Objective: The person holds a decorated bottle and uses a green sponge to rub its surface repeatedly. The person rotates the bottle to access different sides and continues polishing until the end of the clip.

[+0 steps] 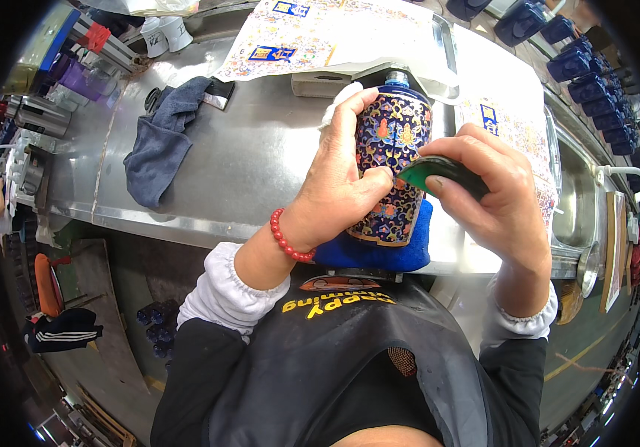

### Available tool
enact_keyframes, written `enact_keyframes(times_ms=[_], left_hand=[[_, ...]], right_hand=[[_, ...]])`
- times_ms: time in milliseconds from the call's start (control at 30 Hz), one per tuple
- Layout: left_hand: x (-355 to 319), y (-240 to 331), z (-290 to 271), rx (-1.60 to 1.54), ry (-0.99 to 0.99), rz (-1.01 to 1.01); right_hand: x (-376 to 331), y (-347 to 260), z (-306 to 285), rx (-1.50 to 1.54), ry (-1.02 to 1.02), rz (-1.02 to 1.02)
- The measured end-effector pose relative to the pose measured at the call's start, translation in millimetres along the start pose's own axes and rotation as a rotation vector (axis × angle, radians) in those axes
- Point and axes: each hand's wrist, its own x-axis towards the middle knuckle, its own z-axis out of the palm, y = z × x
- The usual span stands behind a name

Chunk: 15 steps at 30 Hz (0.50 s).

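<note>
A dark blue bottle [394, 141] covered in a colourful floral pattern lies tilted, its neck pointing away from me, with its base end over a bright blue cloth pad [418, 242] at the table's near edge. My left hand [338, 179] is wrapped along the bottle's left side, thumb pressed on its front. In my right hand [502, 182] is a curved scraper [446, 170], green and black, pinched between thumb and fingers; its tip meets the bottle's patterned face near my left thumb. A small white wad [341, 103] shows beside my left fingers.
Patterned printed sheets [290, 48] lie at the far side of the steel table [238, 164], more to the right. A grey-blue towel [162, 141] rests at left. White vessels [166, 36] stand far left. A sink [574, 190] is at right, with rows of blue bottles [591, 89] beyond.
</note>
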Motion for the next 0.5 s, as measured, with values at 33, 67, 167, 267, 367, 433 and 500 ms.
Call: enact_keyframes(times_ms=[33, 67, 167, 267, 367, 433, 500], left_hand=[[0.0, 0.3, -0.1, 0.004, 0.000, 0.002], [-0.2, 0.7, 0.1, -0.001, -0.001, 0.003], [-0.5, 1.7, 0.3, -0.015, -0.005, -0.001], [-0.3, 2.4, 0.5, -0.035, -0.003, -0.013], [-0.7, 3.0, 1.4, -0.064, 0.004, -0.024], [-1.2, 2.9, 1.9, -0.090, 0.007, -0.035], [-1.1, 2.1, 1.7, -0.109, -0.003, -0.026]], right_hand=[[0.1, -0.2, 0.0, -0.003, -0.001, 0.000], [0.1, -0.4, -0.3, -0.011, -0.006, -0.004], [0.1, -0.9, -1.2, -0.021, -0.020, -0.013], [0.4, -0.8, -1.3, -0.002, -0.016, -0.014], [0.9, -0.3, -0.4, 0.012, -0.006, -0.008], [1.1, -0.2, 0.0, -0.002, -0.008, -0.006], [1.0, -0.3, -0.2, -0.002, -0.014, -0.007]])
